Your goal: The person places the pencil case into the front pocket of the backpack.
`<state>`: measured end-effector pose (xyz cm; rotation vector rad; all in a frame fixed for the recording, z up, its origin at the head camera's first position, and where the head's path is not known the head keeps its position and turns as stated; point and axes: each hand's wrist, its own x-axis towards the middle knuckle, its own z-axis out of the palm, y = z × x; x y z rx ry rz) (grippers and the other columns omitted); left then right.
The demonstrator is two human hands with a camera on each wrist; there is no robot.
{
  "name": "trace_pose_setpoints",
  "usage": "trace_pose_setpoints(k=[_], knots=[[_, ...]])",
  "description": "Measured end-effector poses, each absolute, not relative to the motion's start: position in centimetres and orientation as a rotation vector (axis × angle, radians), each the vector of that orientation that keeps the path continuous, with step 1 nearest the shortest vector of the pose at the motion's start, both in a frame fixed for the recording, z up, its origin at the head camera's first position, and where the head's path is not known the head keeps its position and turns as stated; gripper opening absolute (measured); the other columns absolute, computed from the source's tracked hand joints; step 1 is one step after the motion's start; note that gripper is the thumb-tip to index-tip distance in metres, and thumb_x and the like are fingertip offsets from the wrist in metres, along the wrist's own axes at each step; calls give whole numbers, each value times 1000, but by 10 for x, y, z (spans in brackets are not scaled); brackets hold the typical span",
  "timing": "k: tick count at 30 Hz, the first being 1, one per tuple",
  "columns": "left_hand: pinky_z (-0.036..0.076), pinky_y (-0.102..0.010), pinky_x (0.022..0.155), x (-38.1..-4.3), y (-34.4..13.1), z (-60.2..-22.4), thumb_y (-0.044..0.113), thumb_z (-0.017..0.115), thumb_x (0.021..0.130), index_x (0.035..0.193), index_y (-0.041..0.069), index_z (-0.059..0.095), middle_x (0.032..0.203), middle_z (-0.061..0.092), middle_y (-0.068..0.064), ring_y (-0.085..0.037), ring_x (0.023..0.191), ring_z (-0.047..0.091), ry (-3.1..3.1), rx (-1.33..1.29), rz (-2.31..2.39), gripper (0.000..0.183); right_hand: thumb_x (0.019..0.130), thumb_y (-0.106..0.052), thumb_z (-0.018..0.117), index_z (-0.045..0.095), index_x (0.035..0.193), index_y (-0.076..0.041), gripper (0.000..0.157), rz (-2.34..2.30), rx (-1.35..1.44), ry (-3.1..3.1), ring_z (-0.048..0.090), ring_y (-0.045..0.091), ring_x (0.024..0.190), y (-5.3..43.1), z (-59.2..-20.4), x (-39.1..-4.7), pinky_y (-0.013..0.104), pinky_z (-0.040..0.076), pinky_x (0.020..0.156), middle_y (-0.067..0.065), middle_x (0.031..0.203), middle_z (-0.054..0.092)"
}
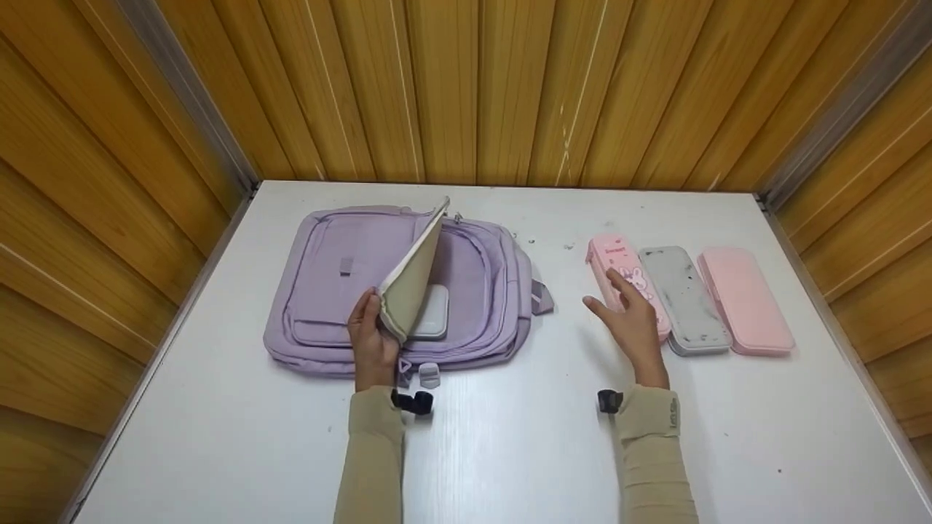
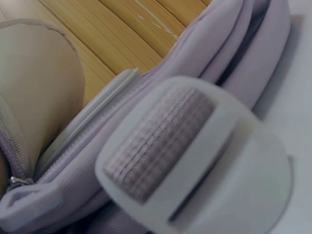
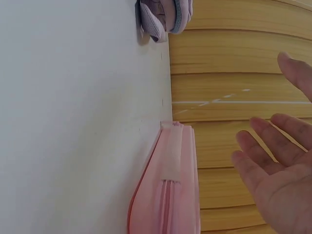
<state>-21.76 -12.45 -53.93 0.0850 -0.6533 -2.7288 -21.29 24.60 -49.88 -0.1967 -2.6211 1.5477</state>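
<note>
A lilac backpack [image 1: 320, 247] lies flat on the white table, its front pocket unzipped. My left hand [image 1: 373, 338] pinches the edge of the pocket's flap [image 1: 411, 291], holding it raised so its cream lining shows. Inside the pocket sits a pale grey case [image 1: 435, 313], partly hidden by the flap. My right hand [image 1: 632, 324] hovers over a pink pencil case [image 1: 615, 255] with a rabbit print, fingers spread and holding nothing. In the right wrist view that pink case [image 3: 187, 195] stands apart from the palm. The left hand is mostly out of sight in the left wrist view.
Right of the rabbit case lie a grey case [image 1: 684, 298] and a plain pink case [image 1: 746, 298], side by side. A strap buckle [image 1: 429, 375] hangs at the backpack's near edge. Wood-patterned panels [image 1: 510, 94] wall the table [image 1: 510, 451] at the back and sides.
</note>
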Motion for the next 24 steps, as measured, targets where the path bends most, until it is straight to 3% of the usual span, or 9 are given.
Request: trace_pose_setpoints(k=[10,24], knots=[[55,-25,74,-217,-124,-540,16,84,66,84,14,76,85,72,0,-12,81,67,-668,109,-2734,19,84,-38,73,30,151,-18,82,1482,-400,-2573,23,35,145,272,-500,-198,49,24,118,11,158,26],[55,-25,75,-217,-125,-539,16,86,64,83,12,76,85,70,-1,-13,81,66,-659,140,-2729,21,83,-39,74,21,153,-10,93,1456,-513,-2583,19,37,146,295,-513,-187,46,21,119,15,160,17]])
